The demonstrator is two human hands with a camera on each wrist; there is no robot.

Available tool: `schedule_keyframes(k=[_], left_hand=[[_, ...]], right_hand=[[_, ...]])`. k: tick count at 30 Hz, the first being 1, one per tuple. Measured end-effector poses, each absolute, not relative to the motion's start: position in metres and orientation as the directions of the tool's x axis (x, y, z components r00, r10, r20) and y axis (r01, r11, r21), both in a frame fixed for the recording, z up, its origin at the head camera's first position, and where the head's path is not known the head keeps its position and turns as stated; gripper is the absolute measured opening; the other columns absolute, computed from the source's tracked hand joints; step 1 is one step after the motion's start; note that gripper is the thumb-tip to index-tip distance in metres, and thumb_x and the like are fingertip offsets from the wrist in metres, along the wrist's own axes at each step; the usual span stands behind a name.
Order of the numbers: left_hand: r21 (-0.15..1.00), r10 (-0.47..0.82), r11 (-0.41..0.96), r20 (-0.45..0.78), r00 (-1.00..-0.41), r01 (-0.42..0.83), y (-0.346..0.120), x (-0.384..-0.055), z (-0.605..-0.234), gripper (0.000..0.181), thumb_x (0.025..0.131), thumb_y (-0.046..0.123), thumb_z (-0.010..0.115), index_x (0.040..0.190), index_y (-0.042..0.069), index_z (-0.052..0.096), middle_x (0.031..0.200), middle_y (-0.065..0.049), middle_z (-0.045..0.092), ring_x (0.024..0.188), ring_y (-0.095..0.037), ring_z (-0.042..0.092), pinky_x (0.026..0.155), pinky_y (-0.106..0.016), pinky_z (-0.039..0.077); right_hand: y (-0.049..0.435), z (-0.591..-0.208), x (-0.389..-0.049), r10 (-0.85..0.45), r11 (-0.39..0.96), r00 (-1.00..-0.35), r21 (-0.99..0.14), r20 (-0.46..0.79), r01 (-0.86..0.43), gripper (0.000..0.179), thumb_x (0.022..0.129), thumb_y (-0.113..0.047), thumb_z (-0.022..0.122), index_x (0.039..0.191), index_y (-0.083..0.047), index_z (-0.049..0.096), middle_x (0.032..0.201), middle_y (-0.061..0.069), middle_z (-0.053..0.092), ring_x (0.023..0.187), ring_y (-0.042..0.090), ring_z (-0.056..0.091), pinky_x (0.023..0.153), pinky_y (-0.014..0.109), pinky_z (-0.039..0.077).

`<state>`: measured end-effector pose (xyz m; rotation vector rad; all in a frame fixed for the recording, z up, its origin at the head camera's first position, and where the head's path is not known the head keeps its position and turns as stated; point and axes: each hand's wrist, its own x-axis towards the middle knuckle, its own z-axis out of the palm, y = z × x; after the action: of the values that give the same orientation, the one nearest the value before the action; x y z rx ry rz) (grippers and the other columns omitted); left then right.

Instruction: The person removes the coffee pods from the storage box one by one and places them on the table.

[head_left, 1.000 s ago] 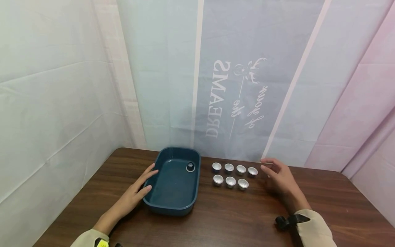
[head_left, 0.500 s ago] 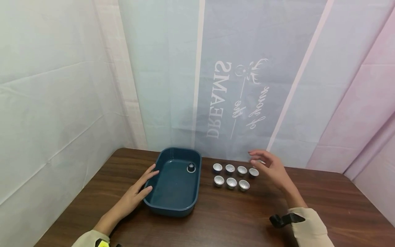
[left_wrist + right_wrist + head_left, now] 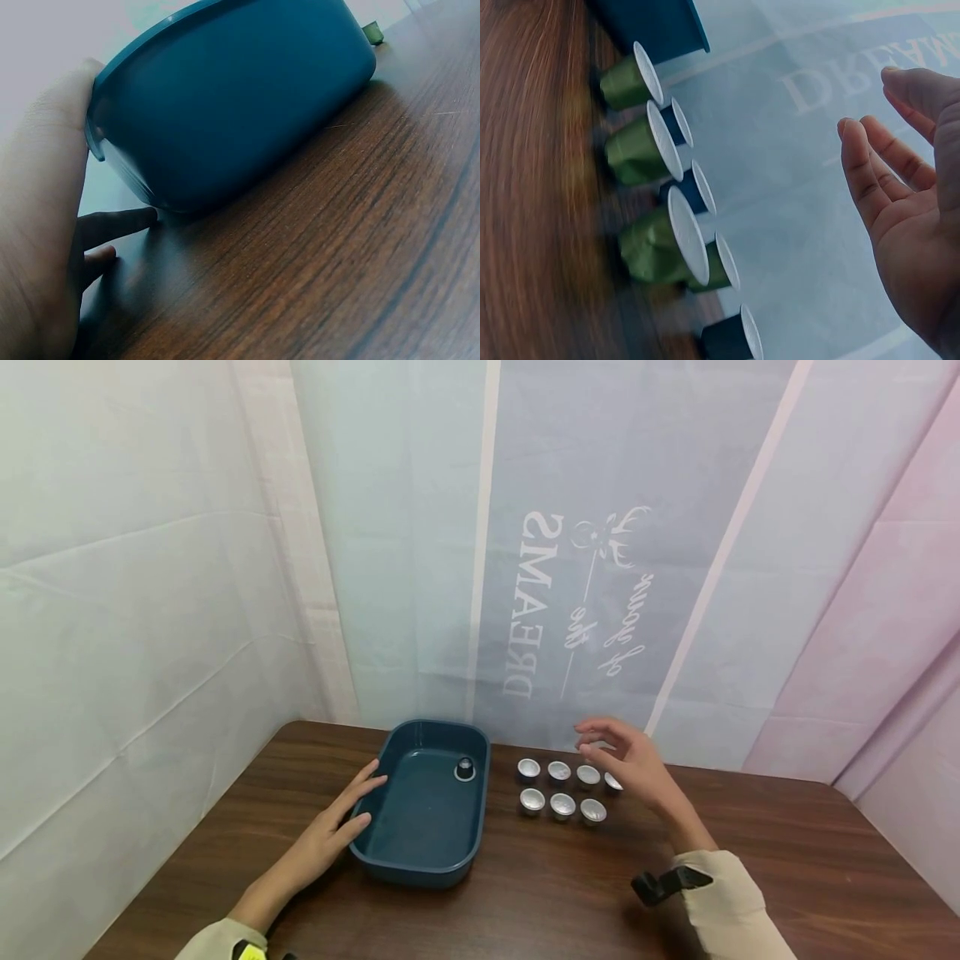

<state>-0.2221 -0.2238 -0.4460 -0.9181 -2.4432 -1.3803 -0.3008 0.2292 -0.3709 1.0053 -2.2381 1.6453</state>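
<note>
My left hand rests on the left rim of a dark teal plastic bin, thumb and fingers extended over the edge. In the left wrist view, other fingers lie outside the bin near its base. A dark coffee capsule stands rim-down inside, at the back right. My right hand hovers over the back row of coffee capsules, fingers loosely bent and holding nothing. It partly hides the rightmost one. The front-row capsules are green; the back row mixes dark blue, green and a dark one.
Two short rows of capsules stand foil-side up on the brown wooden table, just right of the bin. A printed cloth hangs behind the table's back edge. A pale cloth covers the left side.
My right hand has moved left from beside the right end of the capsules to above the back row. The left hand and the capsules stay in place.
</note>
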Motion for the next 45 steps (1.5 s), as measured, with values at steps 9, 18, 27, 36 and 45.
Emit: schedule_keyframes(k=[9,18,27,36,45], left_hand=[[0.71,0.416,0.379,0.442,-0.795,0.593,-0.224,-0.221,-0.446,0.052,0.099,0.003,0.044,0.148,0.015,0.034,0.159,-0.006,0.012,0.141,-0.04,0.014,0.097,-0.071,0.021],[0.717,0.421,0.374,0.434,-0.796,0.588,-0.224,-0.222,-0.447,0.049,0.1,0.004,0.044,0.148,0.01,0.034,0.159,-0.004,0.011,0.141,-0.039,0.013,0.097,-0.071,0.021],[0.709,0.426,0.37,0.444,-0.788,0.6,-0.224,-0.222,-0.447,0.049,0.1,0.003,0.044,0.148,0.009,0.034,0.159,-0.006,0.011,0.141,-0.041,0.013,0.097,-0.071,0.022],[0.704,0.424,0.379,0.445,-0.789,0.601,-0.224,-0.222,-0.446,0.049,0.1,0.003,0.044,0.148,0.008,0.034,0.159,-0.008,0.012,0.141,-0.04,0.014,0.097,-0.071,0.023],[0.704,0.424,0.375,0.448,-0.787,0.603,-0.224,-0.221,-0.447,0.049,0.1,0.004,0.044,0.148,0.008,0.034,0.159,-0.007,0.011,0.141,-0.041,0.013,0.097,-0.071,0.022]], right_hand=[[0.193,-0.341,-0.285,-0.485,0.187,-0.729,-0.757,0.483,-0.626,0.028,0.09,0.008,0.059,0.118,0.006,0.057,0.118,0.024,0.054,0.101,0.043,0.057,0.083,0.034,0.052],[0.161,-0.331,-0.283,-0.559,0.253,-0.699,-0.711,0.447,-0.657,0.026,0.09,0.003,0.063,0.115,0.001,0.06,0.116,0.018,0.057,0.101,0.039,0.059,0.082,0.039,0.052],[0.134,-0.358,-0.307,-0.608,0.178,-0.65,-0.719,0.456,-0.671,0.027,0.089,-0.001,0.065,0.116,0.002,0.06,0.114,0.018,0.059,0.1,0.035,0.061,0.08,0.043,0.052],[0.118,-0.363,-0.318,-0.655,0.251,-0.597,-0.613,0.462,-0.749,0.02,0.092,-0.01,0.065,0.111,-0.008,0.065,0.109,0.008,0.063,0.098,0.02,0.063,0.075,0.035,0.053],[0.103,-0.36,-0.326,-0.683,0.349,-0.616,-0.566,0.392,-0.747,0.021,0.094,-0.024,0.064,0.11,-0.012,0.066,0.109,-0.004,0.063,0.098,0.011,0.062,0.08,0.032,0.051]])
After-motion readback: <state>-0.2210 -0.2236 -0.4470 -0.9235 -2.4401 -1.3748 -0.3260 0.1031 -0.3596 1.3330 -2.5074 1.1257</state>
